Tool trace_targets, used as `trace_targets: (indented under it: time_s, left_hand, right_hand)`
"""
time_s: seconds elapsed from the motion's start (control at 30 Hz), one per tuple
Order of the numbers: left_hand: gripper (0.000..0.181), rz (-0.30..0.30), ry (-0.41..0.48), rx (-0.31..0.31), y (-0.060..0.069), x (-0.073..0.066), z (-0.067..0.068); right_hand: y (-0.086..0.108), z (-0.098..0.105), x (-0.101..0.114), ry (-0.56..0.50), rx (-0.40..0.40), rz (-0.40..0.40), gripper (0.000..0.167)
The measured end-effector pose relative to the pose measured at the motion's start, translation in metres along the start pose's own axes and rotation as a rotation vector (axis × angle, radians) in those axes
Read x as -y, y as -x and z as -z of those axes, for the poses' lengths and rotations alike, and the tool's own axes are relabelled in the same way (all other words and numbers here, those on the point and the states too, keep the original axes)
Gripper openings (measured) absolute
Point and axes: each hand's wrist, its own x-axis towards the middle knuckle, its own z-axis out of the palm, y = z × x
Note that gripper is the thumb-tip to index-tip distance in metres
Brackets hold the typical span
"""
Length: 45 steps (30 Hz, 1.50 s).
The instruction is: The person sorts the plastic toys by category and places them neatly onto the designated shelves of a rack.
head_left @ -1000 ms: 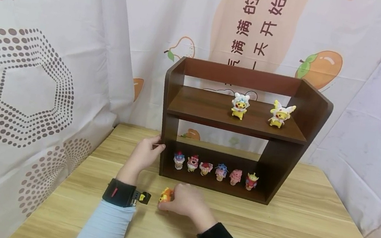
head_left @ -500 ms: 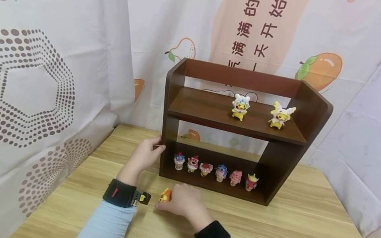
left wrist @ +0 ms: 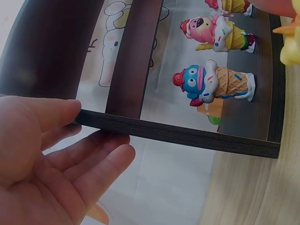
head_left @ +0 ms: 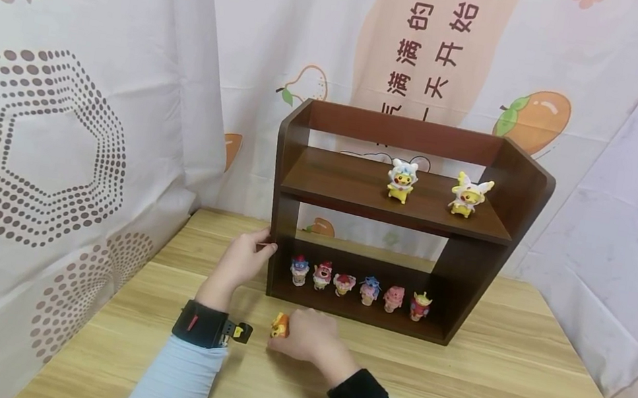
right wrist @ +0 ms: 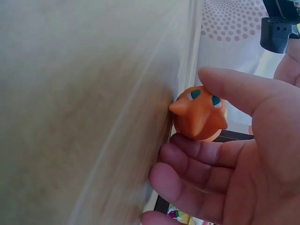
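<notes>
Low over the tabletop, in front of the shelf, my right hand [head_left: 308, 337] pinches a small orange and yellow figurine [head_left: 279, 325]. In the right wrist view, thumb and fingertips surround the figurine's pointed orange head [right wrist: 199, 117], which shows green eyes. Whether its base touches the wood is hard to tell. My left hand [head_left: 245, 258] rests against the left side of the brown two-tier shelf [head_left: 396, 218]. Close up, its thumb lies at the panel's front edge while loosely bent fingers touch the outer face.
Several ice-cream-cone figurines stand in a row on the lower tier, with a blue-headed one [head_left: 299, 271] leftmost. Two yellow figures in white hoods, one middle [head_left: 402, 181] and one right [head_left: 469, 196], occupy the upper tier. Patterned curtains [head_left: 81, 145] border the wooden table [head_left: 512, 389].
The figurine has shifted and turned slightly within my right hand's fingers, and that hand has moved only a little. My left hand stays at the shelf's side.
</notes>
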Motion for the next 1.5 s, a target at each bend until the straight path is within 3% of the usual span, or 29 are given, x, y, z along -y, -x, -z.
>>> trace_targets:
  time_s: [0.4, 0.6, 1.03, 1.5]
  left_hand:
    - [0.050, 0.014, -0.003, 0.005, 0.002, 0.000, 0.000]
    - [0.048, -0.004, -0.005, -0.013, 0.000, -0.002, 0.000]
    - [0.050, 0.000, -0.007, 0.000, 0.000, 0.000, -0.001]
    - [0.049, -0.005, -0.008, -0.006, 0.001, -0.001, 0.000]
  right_hand:
    - [0.000, -0.002, -0.010, -0.028, -0.044, 0.028, 0.037]
    - [-0.002, -0.003, -0.019, -0.116, -0.094, 0.052, 0.036]
    - [-0.001, 0.002, -0.033, -0.302, -0.181, 0.173, 0.017]
    - [0.005, 0.015, -0.049, -0.468, -0.244, 0.187, 0.015]
